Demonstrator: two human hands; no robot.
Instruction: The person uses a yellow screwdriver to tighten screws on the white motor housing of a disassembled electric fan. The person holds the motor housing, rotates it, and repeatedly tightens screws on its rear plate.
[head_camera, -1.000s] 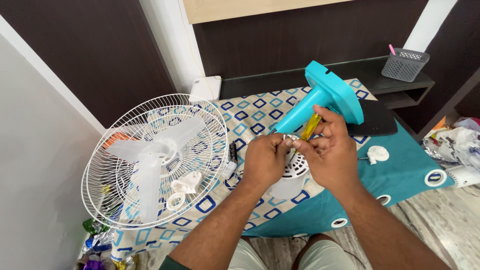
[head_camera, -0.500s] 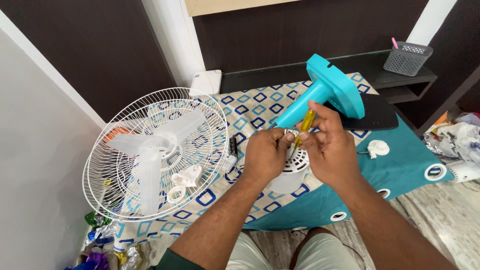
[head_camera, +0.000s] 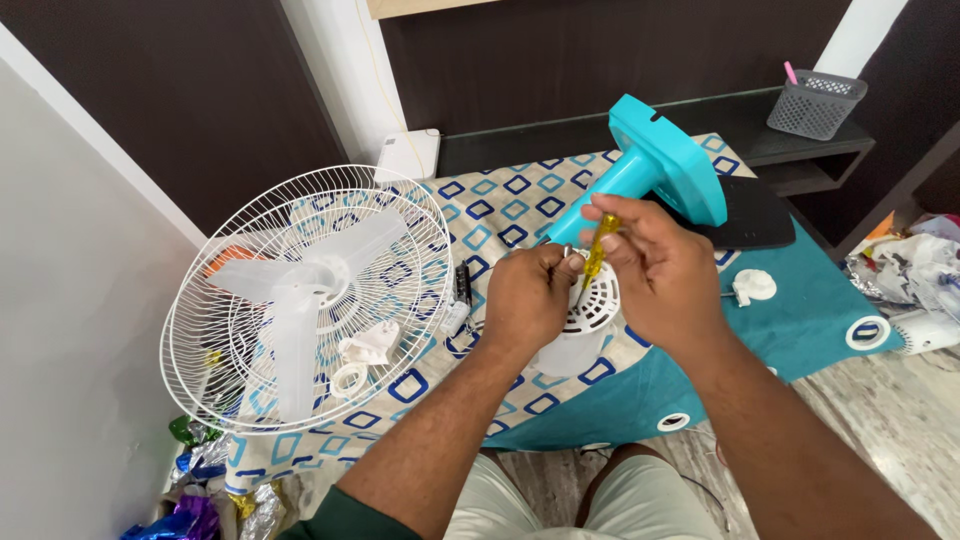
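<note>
A white fan motor housing (head_camera: 592, 318) with vent slots lies on a patterned cloth, joined to a turquoise fan stand (head_camera: 655, 170). My right hand (head_camera: 660, 270) grips a yellow-handled screwdriver (head_camera: 599, 245), tip angled down at the top of the housing. My left hand (head_camera: 528, 297) pinches something small at the housing's upper edge, right beside the screwdriver tip; the item itself is hidden by my fingers.
A white wire fan guard (head_camera: 300, 300) holding a translucent fan blade (head_camera: 295, 290) and white small parts rests at left. A white knob (head_camera: 752, 287) lies on the teal cloth (head_camera: 800, 320). A black pad (head_camera: 750, 215), grey basket (head_camera: 815, 102) and crumpled wrappers (head_camera: 915, 265) sit right.
My right hand has lifted and tilted the screwdriver more upright over the housing. My left hand stayed at the housing's edge. The camera view has shifted slightly.
</note>
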